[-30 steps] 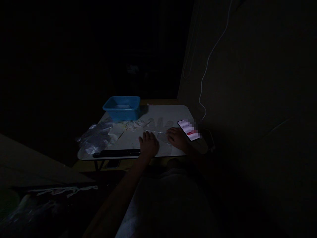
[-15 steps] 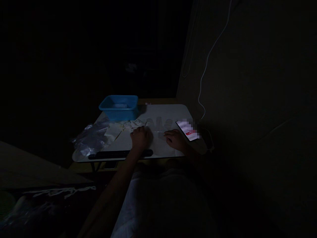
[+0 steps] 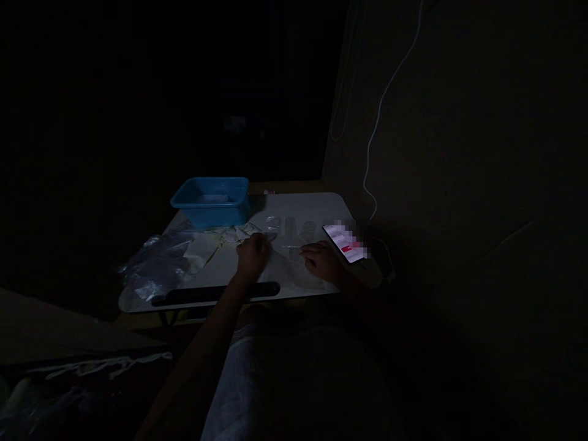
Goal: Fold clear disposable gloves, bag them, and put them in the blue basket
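The room is very dark. My left hand [image 3: 252, 254] rests on a small white table [image 3: 294, 208], its fingers curled over pale scraps of paper or plastic [image 3: 229, 236]. What it grips, if anything, is too dim to make out. My right hand [image 3: 321, 260] lies palm down on a clear plastic sheet [image 3: 298, 269], fingers bent, beside a lit phone [image 3: 345, 243]. A thin clear strip [image 3: 290, 247] runs between the two hands.
A blue plastic basin [image 3: 211, 201] stands at the table's far left. Crumpled clear plastic bags [image 3: 154, 269] hang over the left edge. A dark bar [image 3: 215, 293] lies along the front edge. A white cable [image 3: 381, 110] runs down the wall on the right.
My left hand has moved left and away from me, from the sheet near the right hand to the pale scraps. The right hand has stayed in place.
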